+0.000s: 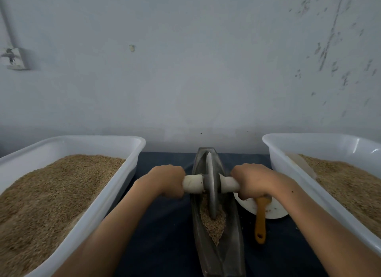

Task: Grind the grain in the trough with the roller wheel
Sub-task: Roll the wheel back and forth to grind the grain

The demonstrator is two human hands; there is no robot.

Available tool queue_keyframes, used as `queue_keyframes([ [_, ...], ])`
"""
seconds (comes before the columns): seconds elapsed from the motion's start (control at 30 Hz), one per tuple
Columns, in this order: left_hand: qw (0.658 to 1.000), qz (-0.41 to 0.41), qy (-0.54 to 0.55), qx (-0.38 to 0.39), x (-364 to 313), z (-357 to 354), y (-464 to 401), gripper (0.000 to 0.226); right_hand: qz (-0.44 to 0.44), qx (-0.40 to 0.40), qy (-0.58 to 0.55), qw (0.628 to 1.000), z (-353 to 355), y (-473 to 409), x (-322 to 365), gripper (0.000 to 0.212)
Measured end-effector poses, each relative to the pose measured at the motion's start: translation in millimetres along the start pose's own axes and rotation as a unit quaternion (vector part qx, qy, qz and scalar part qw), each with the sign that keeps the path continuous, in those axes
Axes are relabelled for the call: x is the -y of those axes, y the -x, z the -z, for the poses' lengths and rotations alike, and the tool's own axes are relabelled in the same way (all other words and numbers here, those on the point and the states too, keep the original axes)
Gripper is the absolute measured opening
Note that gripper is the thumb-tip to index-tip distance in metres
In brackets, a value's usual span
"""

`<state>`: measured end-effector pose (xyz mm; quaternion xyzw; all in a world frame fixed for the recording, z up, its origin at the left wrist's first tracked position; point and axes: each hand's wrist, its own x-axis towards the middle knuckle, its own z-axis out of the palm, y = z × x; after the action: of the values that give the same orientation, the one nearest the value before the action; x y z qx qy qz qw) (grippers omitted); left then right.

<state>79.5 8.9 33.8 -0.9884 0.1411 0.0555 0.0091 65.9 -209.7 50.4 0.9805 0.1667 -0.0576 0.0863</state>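
Two white rectangular plastic tubs, left (pixel 115 186) and right (pixel 288 165), both filled with tan husks, on dark blue counter (pixel 165 225). Orange-handled brush (pixel 260 221) lying across white round plate (pixel 274 211) by right tub. Scuffed grey wall (pixel 195 70) behind.

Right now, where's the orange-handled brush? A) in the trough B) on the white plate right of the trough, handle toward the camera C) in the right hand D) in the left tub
B: the orange-handled brush lies with its head on the white plate, just right of the trough, while both hands hold the roller wheel.
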Motion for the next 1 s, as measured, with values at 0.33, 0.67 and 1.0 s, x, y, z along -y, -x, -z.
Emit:
queue_keyframes([
  [0.33,0.966,0.033,-0.066,-0.249,-7.4,-15.2,-8.6,0.018,-0.042,-0.194,0.005,0.980,-17.6,-13.9,1.5,0.017],
  [0.67,0.999,-0.008,-0.033,-0.037,-1.3,-0.1,-4.2,0.038,-0.002,0.005,-0.028,1.000,-2.3,-4.9,-4.6,0.035],
  [1.0,0.974,0.053,-0.037,-0.216,-8.8,-13.6,-6.0,0.021,-0.032,-0.207,0.005,0.978,-16.6,-16.2,0.8,0.015],
])
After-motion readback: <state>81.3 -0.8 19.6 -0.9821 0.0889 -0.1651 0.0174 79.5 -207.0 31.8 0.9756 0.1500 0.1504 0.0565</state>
